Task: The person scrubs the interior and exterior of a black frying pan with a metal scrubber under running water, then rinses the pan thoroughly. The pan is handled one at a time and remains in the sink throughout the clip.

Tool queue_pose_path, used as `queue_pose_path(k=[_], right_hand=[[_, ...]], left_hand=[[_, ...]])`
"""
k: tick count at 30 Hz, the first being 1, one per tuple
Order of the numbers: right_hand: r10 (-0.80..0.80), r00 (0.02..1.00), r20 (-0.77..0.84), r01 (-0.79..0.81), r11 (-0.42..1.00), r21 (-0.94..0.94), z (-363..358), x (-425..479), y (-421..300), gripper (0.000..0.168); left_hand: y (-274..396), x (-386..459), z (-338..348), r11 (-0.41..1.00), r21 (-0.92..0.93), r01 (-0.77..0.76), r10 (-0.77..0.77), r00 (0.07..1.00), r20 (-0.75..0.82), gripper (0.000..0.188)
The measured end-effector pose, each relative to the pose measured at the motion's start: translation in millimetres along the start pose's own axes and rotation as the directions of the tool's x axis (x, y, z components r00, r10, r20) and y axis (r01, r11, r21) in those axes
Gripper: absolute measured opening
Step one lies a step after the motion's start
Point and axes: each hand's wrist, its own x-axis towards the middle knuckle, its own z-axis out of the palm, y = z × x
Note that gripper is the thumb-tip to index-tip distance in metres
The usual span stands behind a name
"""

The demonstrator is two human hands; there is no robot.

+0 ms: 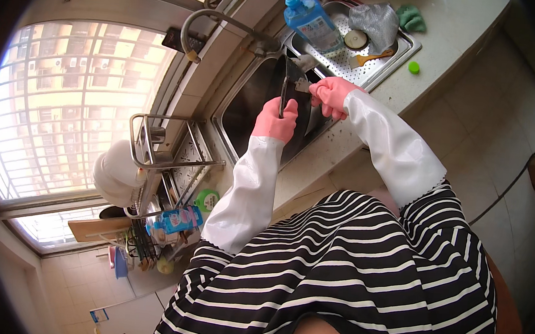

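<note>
My left hand [275, 120], in a pink rubber glove with a long white sleeve, grips the edge of a dark pan [302, 114]. The pan is tilted up on its side over the sink basin [246, 111]. In my right hand [333, 97], gloved the same way, is a small flat scraper [302, 85] with a pale, dull blade. Its blade points left at the pan's dark face; whether it touches cannot be made out. My fingers hide the scraper's handle. A greyish crumpled cloth or pad [306, 62] lies at the basin's far edge, beyond the pan.
A curved faucet [223, 15] arches beside the basin. The perforated drainboard [374, 74] holds a blue pump bottle [314, 24], silvery wrap [375, 25], a round lid [355, 39] and an orange-handled brush [372, 57]. A green cap [414, 67] lies on the counter. A metal dish rack [178, 163] stands left.
</note>
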Motion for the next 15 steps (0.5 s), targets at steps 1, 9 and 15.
queue_pose_path(k=[1, 9, 15], right_hand=[[0.011, 1.0, -0.023, -0.012, 1.0, -0.026, -3.0, -4.6, -0.5, 0.036], [-0.037, 0.998, 0.056, 0.032, 0.996, 0.078, 14.8, -43.4, -6.5, 0.037], [-0.063, 0.991, -0.114, 0.06, 0.998, -0.029, 16.4, -30.4, -11.2, 0.031]], left_hand=[[5.6, -2.5, -2.3, 1.0, -0.016, 0.027, -0.027, 1.0, 0.011, 0.029], [1.3, -13.9, -8.0, 0.987, -0.142, -0.071, 0.085, 0.992, 0.094, 0.032], [-4.8, -16.9, -0.4, 0.996, -0.079, -0.051, 0.057, 0.996, 0.071, 0.033]])
